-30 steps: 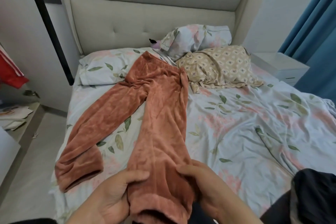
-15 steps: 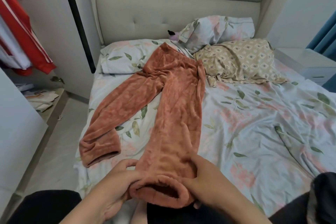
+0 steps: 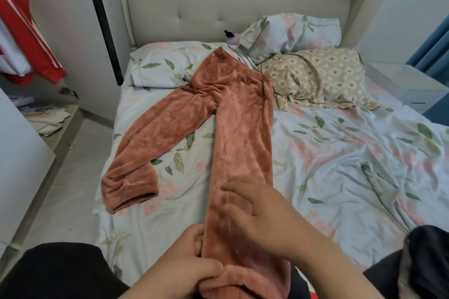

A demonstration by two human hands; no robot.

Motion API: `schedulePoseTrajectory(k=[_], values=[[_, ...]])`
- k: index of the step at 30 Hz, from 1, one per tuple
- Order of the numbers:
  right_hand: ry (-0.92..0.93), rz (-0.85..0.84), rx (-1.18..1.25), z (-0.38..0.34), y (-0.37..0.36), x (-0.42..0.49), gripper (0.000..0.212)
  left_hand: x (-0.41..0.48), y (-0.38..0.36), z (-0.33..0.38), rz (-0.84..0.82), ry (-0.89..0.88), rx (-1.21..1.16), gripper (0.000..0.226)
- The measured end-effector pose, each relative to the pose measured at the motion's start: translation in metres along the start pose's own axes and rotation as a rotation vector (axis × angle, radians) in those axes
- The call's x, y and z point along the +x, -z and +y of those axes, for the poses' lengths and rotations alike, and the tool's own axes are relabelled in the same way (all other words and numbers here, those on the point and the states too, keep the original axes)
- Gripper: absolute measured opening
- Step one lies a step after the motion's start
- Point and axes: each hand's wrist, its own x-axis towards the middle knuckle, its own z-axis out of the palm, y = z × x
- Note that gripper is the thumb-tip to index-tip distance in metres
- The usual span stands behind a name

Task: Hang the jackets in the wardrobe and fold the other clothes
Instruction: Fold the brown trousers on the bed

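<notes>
pants (image 3: 243,128), rust velour, lie flat on the bed (image 3: 340,165). waistband is up toward the headboard (image 3: 230,2). one leg is splayed out left, the other runs straight down to the person. same layout as half a second ago.

left hand (image 3: 187,267) stays at the near cuff, grip closed, fingers and thumb curled and pinching the cuff's left edge. same hold as before.

right hand (image 3: 264,216) has changed. earlier it clutched the cuff's right side. now it is off the cuff and further up the same leg, grip open, fingers spread and fairly straight over the fabric. it holds nothing. the hand is blurred, so cannot tell whether the fingertips touch the cloth.

red jacket (image 3: 31,31) hangs at far left. beige patterned cloth (image 3: 315,75) lies crumpled just right of the waistband, touching it. floral pillow (image 3: 167,65) sits under the waistband's left corner, and a second pillow (image 3: 291,34) leans on the headboard. dark garment (image 3: 425,262) lies at the bed's near right edge.
</notes>
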Motion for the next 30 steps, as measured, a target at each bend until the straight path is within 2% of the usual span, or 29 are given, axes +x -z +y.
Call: schedulePoseTrajectory(k=[2, 4, 8, 11, 15, 17, 18, 20, 22, 24, 25, 28, 30], values=[[-0.032, -0.140, -0.138, 0.007, -0.016, -0.002, 0.049, 0.001, 0.006, -0.003, 0.108, -0.019, 0.187, 0.069], [-0.099, -0.272, -0.296, 0.019, -0.035, -0.008, 0.062, 0.002, 0.017, -0.005, 0.149, -0.005, 0.250, 0.069], [-0.115, -0.263, -0.366, 0.030, -0.051, -0.012, 0.069, 0.014, 0.051, -0.006, 0.180, 0.035, 0.231, 0.044], [-0.128, -0.313, -0.346, 0.024, -0.044, -0.003, 0.066, 0.038, 0.103, 0.002, 0.441, 0.004, 0.161, 0.023], [-0.093, -0.375, -0.332, 0.001, -0.038, 0.051, 0.049, 0.070, 0.180, 0.016, 0.830, -0.103, 0.238, 0.022], [-0.072, -0.454, -0.228, -0.017, -0.049, 0.091, 0.058, 0.081, 0.209, 0.013, 1.012, -0.076, 0.313, 0.033], [-0.061, -0.496, -0.169, -0.026, -0.058, 0.112, 0.060, 0.085, 0.220, 0.009, 1.042, -0.034, 0.339, 0.043], [-0.065, -0.576, -0.060, -0.041, -0.086, 0.149, 0.051, 0.092, 0.229, 0.003, 0.962, 0.018, 0.266, 0.060], [-0.147, -0.622, 0.126, -0.046, -0.114, 0.177, 0.033, 0.099, 0.230, -0.003, 0.914, 0.024, 0.300, 0.047], [-0.265, -0.590, 0.360, -0.040, -0.143, 0.191, 0.014, 0.102, 0.229, -0.003, 0.976, 0.063, 0.469, 0.030], [-0.329, -0.538, 0.489, -0.035, -0.156, 0.192, 0.011, 0.102, 0.229, -0.002, 1.021, 0.070, 0.541, 0.026], [-0.541, -0.386, 0.851, -0.018, -0.185, 0.187, 0.015, 0.100, 0.230, 0.002, 1.118, -0.079, 0.646, 0.015], [-0.573, -0.365, 0.946, -0.010, -0.193, 0.186, 0.026, 0.097, 0.222, 0.006, 1.074, -0.225, 0.645, 0.016]])
